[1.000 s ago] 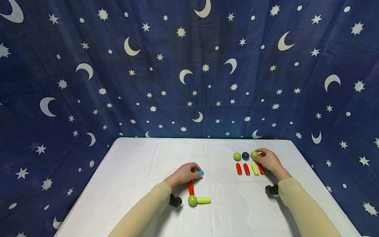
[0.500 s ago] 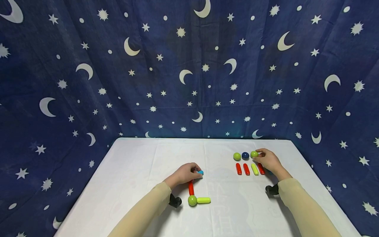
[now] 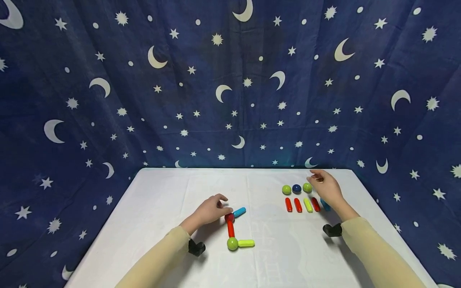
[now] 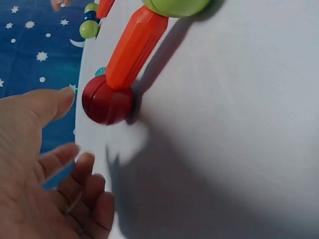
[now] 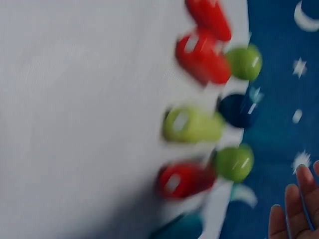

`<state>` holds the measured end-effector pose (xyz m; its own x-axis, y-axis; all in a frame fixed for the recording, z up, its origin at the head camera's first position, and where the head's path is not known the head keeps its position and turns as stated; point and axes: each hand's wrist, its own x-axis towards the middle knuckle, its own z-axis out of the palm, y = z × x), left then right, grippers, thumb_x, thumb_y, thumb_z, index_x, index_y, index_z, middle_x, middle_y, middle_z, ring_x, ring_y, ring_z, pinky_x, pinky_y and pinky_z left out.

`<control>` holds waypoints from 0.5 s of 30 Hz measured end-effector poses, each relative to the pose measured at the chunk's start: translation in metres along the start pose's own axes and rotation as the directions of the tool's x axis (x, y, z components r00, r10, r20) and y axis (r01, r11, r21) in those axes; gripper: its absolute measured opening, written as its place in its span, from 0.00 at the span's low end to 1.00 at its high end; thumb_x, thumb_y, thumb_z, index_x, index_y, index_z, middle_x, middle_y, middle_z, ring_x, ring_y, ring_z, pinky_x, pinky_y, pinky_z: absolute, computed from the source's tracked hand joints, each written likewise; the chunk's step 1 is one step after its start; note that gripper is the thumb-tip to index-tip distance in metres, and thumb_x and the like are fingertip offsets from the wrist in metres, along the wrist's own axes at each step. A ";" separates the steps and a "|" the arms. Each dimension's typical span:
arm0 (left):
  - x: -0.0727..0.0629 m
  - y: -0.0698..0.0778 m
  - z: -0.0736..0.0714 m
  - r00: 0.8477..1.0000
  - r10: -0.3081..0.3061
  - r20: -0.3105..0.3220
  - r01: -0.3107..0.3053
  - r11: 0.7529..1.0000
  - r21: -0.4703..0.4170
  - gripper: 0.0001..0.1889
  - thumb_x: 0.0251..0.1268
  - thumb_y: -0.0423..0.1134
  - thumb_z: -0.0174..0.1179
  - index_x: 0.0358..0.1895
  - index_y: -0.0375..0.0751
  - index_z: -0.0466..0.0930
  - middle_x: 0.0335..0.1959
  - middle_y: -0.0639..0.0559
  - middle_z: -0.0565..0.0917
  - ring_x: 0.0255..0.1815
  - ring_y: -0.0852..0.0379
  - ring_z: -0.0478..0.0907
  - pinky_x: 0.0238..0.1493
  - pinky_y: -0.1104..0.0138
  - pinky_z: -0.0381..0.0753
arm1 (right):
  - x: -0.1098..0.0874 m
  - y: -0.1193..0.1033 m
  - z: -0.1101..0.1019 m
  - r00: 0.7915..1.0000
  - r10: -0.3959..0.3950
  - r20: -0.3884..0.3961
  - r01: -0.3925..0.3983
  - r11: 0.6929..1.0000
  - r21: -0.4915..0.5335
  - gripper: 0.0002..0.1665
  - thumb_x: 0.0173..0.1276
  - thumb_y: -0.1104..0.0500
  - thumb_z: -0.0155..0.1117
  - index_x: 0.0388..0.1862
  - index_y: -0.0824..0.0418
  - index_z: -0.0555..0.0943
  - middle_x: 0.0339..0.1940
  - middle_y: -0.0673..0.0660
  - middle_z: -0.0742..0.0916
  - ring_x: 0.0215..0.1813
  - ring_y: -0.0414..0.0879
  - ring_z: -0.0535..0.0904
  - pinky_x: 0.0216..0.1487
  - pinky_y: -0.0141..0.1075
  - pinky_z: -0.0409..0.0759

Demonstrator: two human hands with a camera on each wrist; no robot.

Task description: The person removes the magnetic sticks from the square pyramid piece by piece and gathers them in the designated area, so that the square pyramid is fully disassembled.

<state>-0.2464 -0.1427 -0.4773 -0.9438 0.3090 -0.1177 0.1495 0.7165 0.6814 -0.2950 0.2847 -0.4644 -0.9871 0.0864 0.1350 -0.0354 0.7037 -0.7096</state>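
Note:
My left hand point(image 3: 207, 212) has its fingers apart and holds nothing, right beside a red ball point(image 4: 107, 102) in the left wrist view. That ball joins a blue rod point(image 3: 239, 212) and a red rod point(image 3: 231, 229). The red rod's near end meets a green ball point(image 3: 232, 243), from which a yellow-green rod point(image 3: 246, 243) points right. My right hand point(image 3: 327, 189), also holding nothing, hovers just beyond another green ball point(image 3: 307, 187) at the back right. Its extended fingers point(image 5: 296, 206) show at the right wrist view's corner.
In the back row with that ball are a dark blue ball point(image 3: 297, 189) and a green ball point(image 3: 286, 189). Rods lie in front: two red point(image 3: 289, 205), one yellow-green point(image 3: 307, 205), another red point(image 3: 315, 204), and a blue one point(image 3: 325, 204) partly under the right arm. A starry curtain point(image 3: 201, 100) backs the white table point(image 3: 173, 184).
My left hand has let go of the blue rod and shifted left, baring the red ball. My right hand has released the green ball and risen away from it.

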 end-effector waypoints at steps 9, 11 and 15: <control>-0.022 0.003 0.010 0.997 -0.066 0.046 0.065 0.998 0.017 0.27 0.67 0.58 0.65 0.56 0.40 0.74 0.29 0.53 0.81 0.28 0.55 0.75 0.32 0.61 0.71 | -0.018 -0.057 0.045 0.965 -0.227 0.128 0.213 0.970 0.120 0.22 0.78 0.52 0.62 0.66 0.57 0.79 0.51 0.56 0.86 0.53 0.52 0.81 0.57 0.51 0.79; -0.021 0.005 0.015 0.997 -0.066 0.038 0.065 0.998 0.026 0.25 0.67 0.56 0.65 0.54 0.41 0.74 0.29 0.54 0.79 0.27 0.56 0.75 0.31 0.62 0.70 | -0.024 -0.066 0.063 0.945 -0.263 0.195 0.243 0.963 0.119 0.21 0.77 0.52 0.63 0.65 0.56 0.81 0.50 0.52 0.86 0.51 0.49 0.82 0.55 0.48 0.79; -0.016 0.010 0.021 0.997 -0.064 0.040 0.062 0.997 0.036 0.20 0.69 0.54 0.65 0.51 0.45 0.74 0.32 0.53 0.79 0.29 0.55 0.74 0.33 0.61 0.72 | -0.039 -0.080 0.098 0.892 -0.313 0.325 0.297 0.950 0.098 0.20 0.75 0.53 0.66 0.63 0.55 0.82 0.49 0.48 0.87 0.53 0.46 0.80 0.56 0.47 0.79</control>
<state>-0.2235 -0.1275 -0.4839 -0.9389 0.2871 -0.1895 0.1009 0.7566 0.6461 -0.2688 0.1561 -0.4803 -0.9205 -0.3726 0.1175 -0.3425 0.6248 -0.7017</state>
